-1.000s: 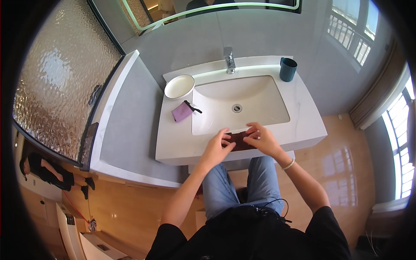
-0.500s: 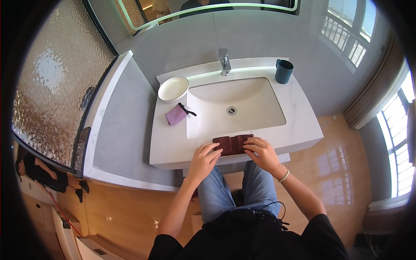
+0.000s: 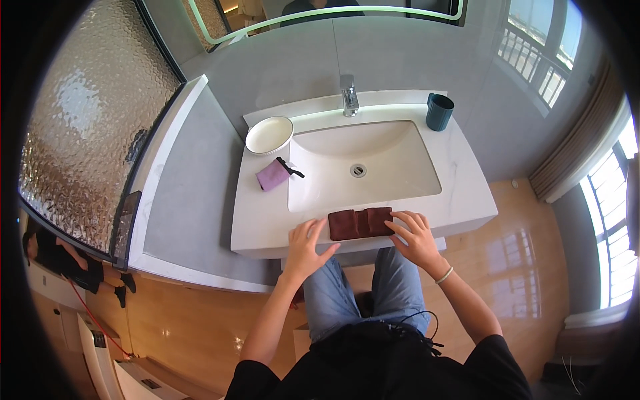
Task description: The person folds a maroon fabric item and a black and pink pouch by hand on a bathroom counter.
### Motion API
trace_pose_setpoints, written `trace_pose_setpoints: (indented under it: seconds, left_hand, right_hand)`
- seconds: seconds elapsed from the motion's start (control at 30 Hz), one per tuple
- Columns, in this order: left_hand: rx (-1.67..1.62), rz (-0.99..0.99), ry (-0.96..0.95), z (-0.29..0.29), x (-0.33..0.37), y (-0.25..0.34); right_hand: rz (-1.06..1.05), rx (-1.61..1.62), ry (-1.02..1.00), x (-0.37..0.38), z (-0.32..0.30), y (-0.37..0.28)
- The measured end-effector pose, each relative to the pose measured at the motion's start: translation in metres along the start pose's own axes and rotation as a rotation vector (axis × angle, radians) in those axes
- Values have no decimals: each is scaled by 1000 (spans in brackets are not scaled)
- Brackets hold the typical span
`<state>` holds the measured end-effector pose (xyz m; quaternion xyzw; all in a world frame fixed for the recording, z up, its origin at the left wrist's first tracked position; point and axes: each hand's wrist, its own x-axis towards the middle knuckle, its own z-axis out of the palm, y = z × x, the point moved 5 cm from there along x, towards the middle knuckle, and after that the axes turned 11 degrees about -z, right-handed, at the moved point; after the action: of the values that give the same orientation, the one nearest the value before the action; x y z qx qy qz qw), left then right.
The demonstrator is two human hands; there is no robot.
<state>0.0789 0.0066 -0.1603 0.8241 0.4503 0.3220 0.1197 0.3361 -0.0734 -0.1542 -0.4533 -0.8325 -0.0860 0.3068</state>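
A dark maroon cloth point(image 3: 361, 224), folded flat into a strip with creases across it, lies along the front edge of the white countertop. My left hand point(image 3: 307, 251) is just left of the cloth and apart from it, fingers spread and holding nothing. At the cloth's other end is my right hand point(image 3: 417, 243), a light bracelet on its wrist. Its thumb and fingers are apart, with the tips touching or just over the right edge of the cloth.
Behind the cloth is a white sink point(image 3: 320, 190) with a chrome faucet point(image 3: 349, 97). A white bowl point(image 3: 269, 135) and a purple pouch point(image 3: 273, 175) with a black strap sit left of it. A dark teal mug point(image 3: 440, 112) stands at the back right. Another person point(image 3: 63, 257) is at far left.
My left hand has come off the cloth and moved left, its fingers spreading. My right hand has shifted slightly right, staying at the cloth's right end. The cloth looks flatter.
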Motion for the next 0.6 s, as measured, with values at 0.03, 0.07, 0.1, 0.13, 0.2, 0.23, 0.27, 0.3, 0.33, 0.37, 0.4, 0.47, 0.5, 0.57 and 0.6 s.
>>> trace_pose_setpoints:
  seconds: [0.03,0.07,0.1,0.13,0.2,0.23,0.27,0.3,0.33,0.37,0.4,0.47,0.5,0.57,0.6]
  left_hand:
    - [-10,-123,25,-4,1,-5]
    - [-9,-122,29,-4,4,-4]
    - [13,-280,-55,2,9,-10]
    - [34,-438,-142,8,12,-15]
    - [91,-482,-160,16,22,-7]
    - [148,-517,-176,19,28,-6]
    - [151,-519,-170,21,32,-5]
    - [126,-557,-196,24,34,-7]
    - [98,-587,-227,26,39,-4]
    - [102,-577,-227,26,44,1]
    - [86,-573,-207,24,49,6]
    - [82,-556,-191,21,56,24]
    - [36,-489,-133,21,60,39]
    - [-36,-370,-81,26,68,64]
    - [-48,-325,-83,32,71,77]
  right_hand:
    - [34,13,5,1,-6,-2]
    - [68,27,10,2,-9,-2]
    - [65,26,12,4,-5,0]
    - [208,-1,101,3,-3,6]
    - [344,-20,182,4,2,7]
    - [436,-56,129,9,7,10]
    - [527,-92,77,12,11,12]
    - [514,-100,90,15,13,11]
    - [518,-102,97,15,17,11]
    - [526,-82,88,14,21,12]
    - [535,-60,80,13,23,13]
    - [553,-47,116,12,23,12]
    - [570,-6,144,10,23,12]
    - [590,62,202,8,24,10]
    - [601,65,218,7,26,10]
